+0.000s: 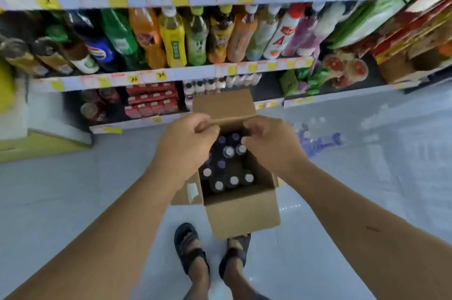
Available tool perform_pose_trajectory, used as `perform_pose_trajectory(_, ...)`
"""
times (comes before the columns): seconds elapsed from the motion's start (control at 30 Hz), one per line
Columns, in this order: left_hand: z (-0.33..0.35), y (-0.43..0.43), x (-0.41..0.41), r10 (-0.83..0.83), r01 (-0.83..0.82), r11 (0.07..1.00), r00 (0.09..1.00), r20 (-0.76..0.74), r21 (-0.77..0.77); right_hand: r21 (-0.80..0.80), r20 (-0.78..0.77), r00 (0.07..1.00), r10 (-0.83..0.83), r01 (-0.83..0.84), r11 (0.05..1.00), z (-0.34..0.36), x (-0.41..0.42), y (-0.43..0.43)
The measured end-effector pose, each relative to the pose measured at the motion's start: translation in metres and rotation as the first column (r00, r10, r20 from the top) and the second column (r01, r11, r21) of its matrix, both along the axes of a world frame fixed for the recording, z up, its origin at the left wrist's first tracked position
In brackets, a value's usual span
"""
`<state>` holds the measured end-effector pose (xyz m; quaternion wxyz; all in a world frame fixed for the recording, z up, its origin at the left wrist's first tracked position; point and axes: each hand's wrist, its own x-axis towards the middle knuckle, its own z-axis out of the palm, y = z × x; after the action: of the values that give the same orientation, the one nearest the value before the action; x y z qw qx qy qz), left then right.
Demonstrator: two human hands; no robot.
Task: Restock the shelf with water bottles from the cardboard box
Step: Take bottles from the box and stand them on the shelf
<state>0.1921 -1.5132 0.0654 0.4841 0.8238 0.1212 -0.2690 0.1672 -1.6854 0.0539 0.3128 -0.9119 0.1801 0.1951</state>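
Observation:
An open cardboard box (244, 214) stands on the floor in front of my feet. Inside it stand several dark bottles with white and purple caps (228, 151). Its far flap (223, 104) is raised towards the shelf. My left hand (188, 138) and my right hand (269, 143) hover over the far end of the box, fingers curled at the fold of that flap. Neither hand holds a bottle. The low shelf (269, 104) behind the box carries a row of small bottles (215, 84).
Upper shelves hold several large drink bottles (171, 38) and snack packs (342, 69). A clear wrapped pack of water bottles (318, 140) lies on the floor to the right. A yellow box (36, 145) sits at the left. My sandalled feet (190, 248) touch the box's near side.

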Motion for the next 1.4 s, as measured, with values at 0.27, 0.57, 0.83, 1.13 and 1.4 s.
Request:
perform_pose_trajectory(0.27, -0.180, -0.013, -0.039, 0.012, -0.004, 0.999, 0.988, -0.155, 0.051, -0.117, -0.375, 0.913, 0.158, -0.216, 0.969, -0.233, -0.037, -0.030)
perform_pose_trajectory(0.57, -0.280, -0.049, -0.052, 0.048, -0.047, 0.999, 0.977, -0.205, 0.010, -0.170, -0.534, 0.789, 0.305, -0.453, 0.875, -0.371, -0.039, -0.049)
perform_pose_trajectory(0.83, -0.275, -0.054, -0.051, 0.063, -0.060, 0.998, 0.974, -0.216, 0.021, -0.264, -0.413, 0.865, 0.284, -0.413, 0.872, -0.353, -0.032, -0.051)
perform_pose_trajectory(1.13, -0.167, -0.059, -0.054, -0.115, 0.112, 0.993, 0.984, -0.133, -0.034, -0.268, -0.050, 0.960, 0.277, -0.280, 0.922, -0.156, -0.027, -0.044)
perform_pose_trajectory(1.4, 0.021, -0.049, -0.058, -0.196, 0.213, 0.945, 0.976, 0.092, -0.249, -0.184, 0.200, 0.898, 0.391, -0.357, 0.916, 0.122, -0.021, -0.021)
